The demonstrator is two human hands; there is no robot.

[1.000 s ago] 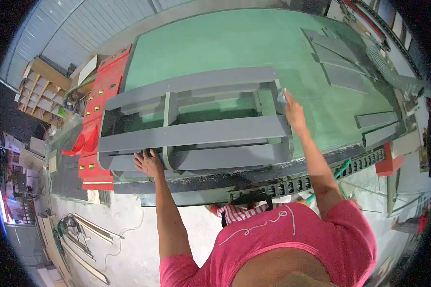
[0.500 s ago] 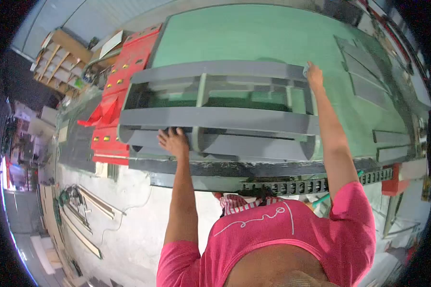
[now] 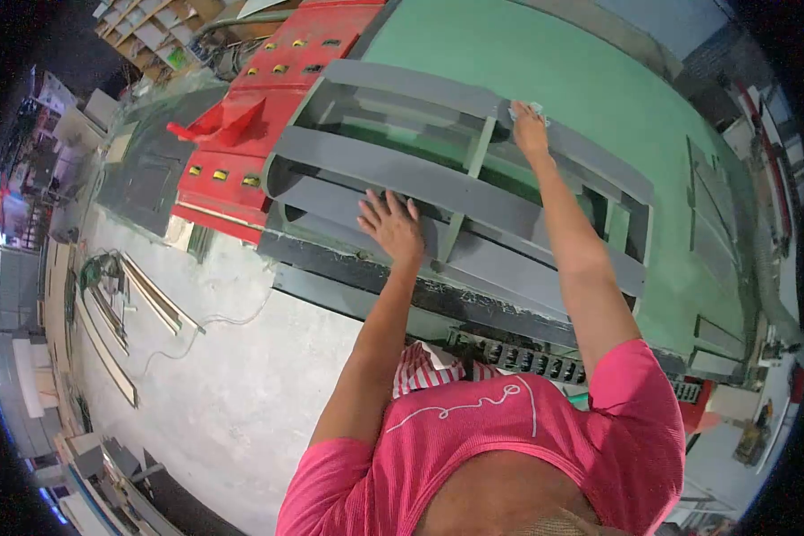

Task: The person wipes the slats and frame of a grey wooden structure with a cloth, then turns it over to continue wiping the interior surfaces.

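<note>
A grey slatted frame (image 3: 375,165) with pale green cross pieces lies on the green tabletop (image 3: 545,45). My left hand (image 3: 393,225) rests with spread fingers on the lower slats, left of a cross piece, and holds nothing. At the far slat, near its middle, my right hand (image 3: 529,125) presses a small pale cloth or pad (image 3: 538,113) against the grey surface. Part of the pad is hidden under the fingers.
A red panel (image 3: 268,98) with slots lies left of the frame, a red piece (image 3: 228,121) on it. Grey boards (image 3: 715,210) lie at the right. Long strips (image 3: 156,295) and a cable are on the floor at the left. Shelves (image 3: 147,27) stand far left.
My right hand has moved left along the far slat from its right end to near the middle. The view has turned, so the frame appears tilted. My left hand stays on the lower slats.
</note>
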